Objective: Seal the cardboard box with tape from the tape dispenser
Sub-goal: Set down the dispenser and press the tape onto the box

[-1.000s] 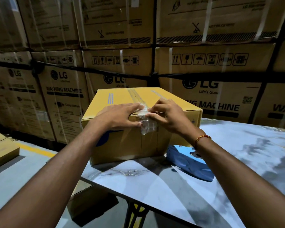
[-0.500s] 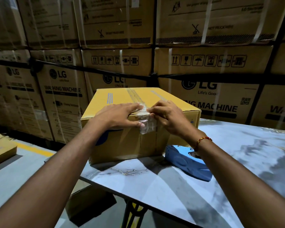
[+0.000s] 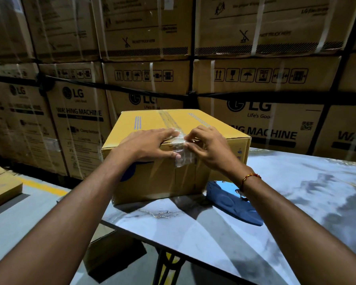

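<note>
Cardboard box (image 3: 173, 177): it stands on the surface (image 3: 296, 202), near its left edge, flaps closed. It has not moved in the last second.
Tape (image 3: 182, 150): a clear strip runs along the top seam and bends over the near edge. Its end hangs crumpled on the front face, not yet flat. It looks nearly the same as one second ago, only a little more folded down.
Left hand (image 3: 146, 144): it lies on the top near edge of the box, fingers almost straight on top, thumb against the front face beside the tape end. The grip is not closed around anything; it presses. It stays in the same place as before.
Right hand (image 3: 210, 148): its fingers are curled, and the fingertips (image 3: 188, 138) pinch or push the tape at the edge. Compared with one second ago it has moved slightly to the tape, a small change.
Tape dispenser (image 3: 232, 204): blue, it lies on the surface just beside the box, under the right wrist, untouched.
Meaning for the task: the strip seems already cut and applied. I judge that only the smoothing of the loose end remains for this seam.
</note>
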